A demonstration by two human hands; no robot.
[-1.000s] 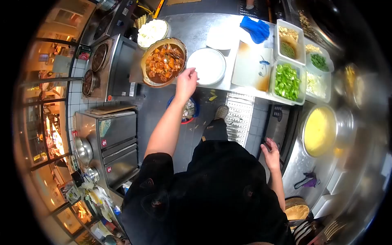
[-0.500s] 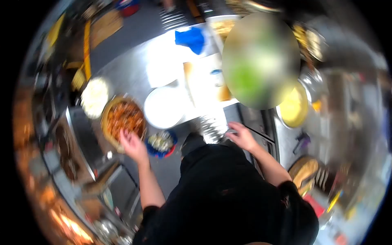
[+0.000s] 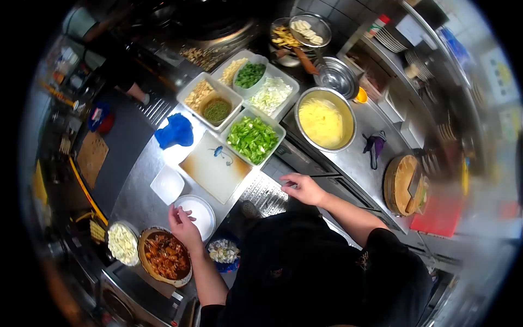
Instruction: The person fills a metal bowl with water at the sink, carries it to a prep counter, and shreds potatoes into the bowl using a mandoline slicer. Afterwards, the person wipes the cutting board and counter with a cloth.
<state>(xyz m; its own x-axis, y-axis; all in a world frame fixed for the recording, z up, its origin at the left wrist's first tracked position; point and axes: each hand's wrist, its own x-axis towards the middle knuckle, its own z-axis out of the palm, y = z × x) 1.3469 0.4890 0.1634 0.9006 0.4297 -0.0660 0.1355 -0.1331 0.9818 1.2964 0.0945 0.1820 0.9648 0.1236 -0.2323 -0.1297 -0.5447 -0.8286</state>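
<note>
My left hand (image 3: 185, 227) is over the left edge of a round white plate (image 3: 202, 217), its fingers loosely bent and apart with nothing in them. Just below that hand is a pot of brown, sauced chunks (image 3: 165, 256), beside a bowl of pale cut pieces (image 3: 123, 244). A square white dish (image 3: 168, 184) lies above the plate. My right hand (image 3: 304, 189) hangs in the air over the gap between the two counters, fingers stretched out and empty. Nearest to it are a tub of sliced green peppers (image 3: 253, 137) and a white cutting board (image 3: 215, 168).
A metal pot of yellow shreds (image 3: 326, 122) stands on the right counter, near a metal bowl (image 3: 336, 78) and a round wooden chopping block (image 3: 400, 185). A blue cloth (image 3: 175, 131) lies on the left counter. Another person (image 3: 109, 49) stands at the far left.
My view has swung round and sharpened. My left hand has gone from over the brown food to the white plate's edge; my right hand stays raised and empty.
</note>
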